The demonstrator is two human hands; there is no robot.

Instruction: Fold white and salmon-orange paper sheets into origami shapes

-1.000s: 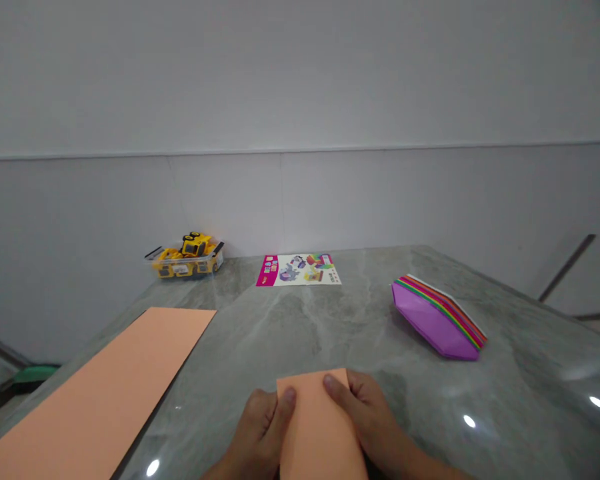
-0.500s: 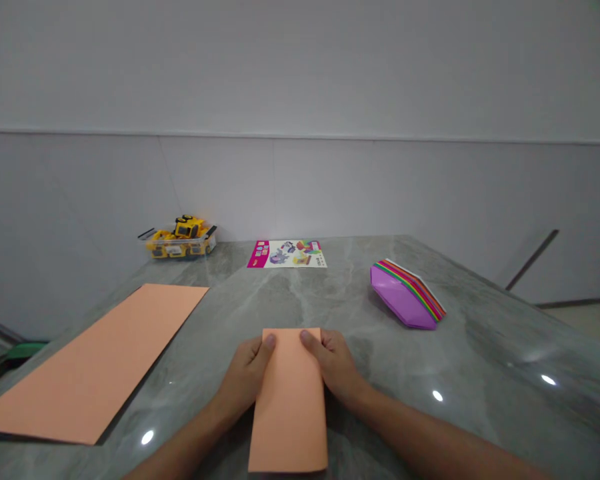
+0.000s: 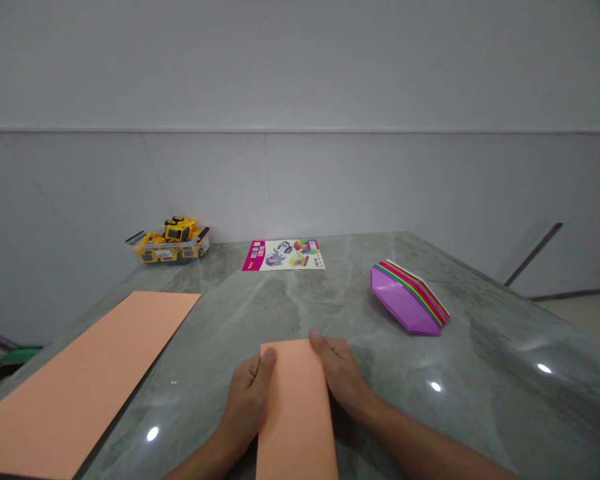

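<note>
A narrow piece of folded orange paper [image 3: 297, 413] stands out in front of me, its lower end cut off by the bottom of the view. My left hand [image 3: 247, 397] grips its upper left edge, thumb on the face and fingers curled behind. At the upper right corner, my right hand [image 3: 343, 373] pinches the paper with the thumb along the edge; its other fingers are partly hidden behind. A larger orange sheet [image 3: 95, 380] lies flat on the table to the left of my left hand.
On the grey marbled table [image 3: 220, 353] rests a purple folded paper piece with rainbow stripes [image 3: 405, 300], at right. Toward the wall lie a printed booklet [image 3: 285, 255] and a clear plastic box [image 3: 170, 248] holding yellow toy vehicles [image 3: 180, 230].
The folded paper has come slightly lower and tilted a little. My right thumb has slid from its face to the top right corner. The whole view has shifted slightly.
</note>
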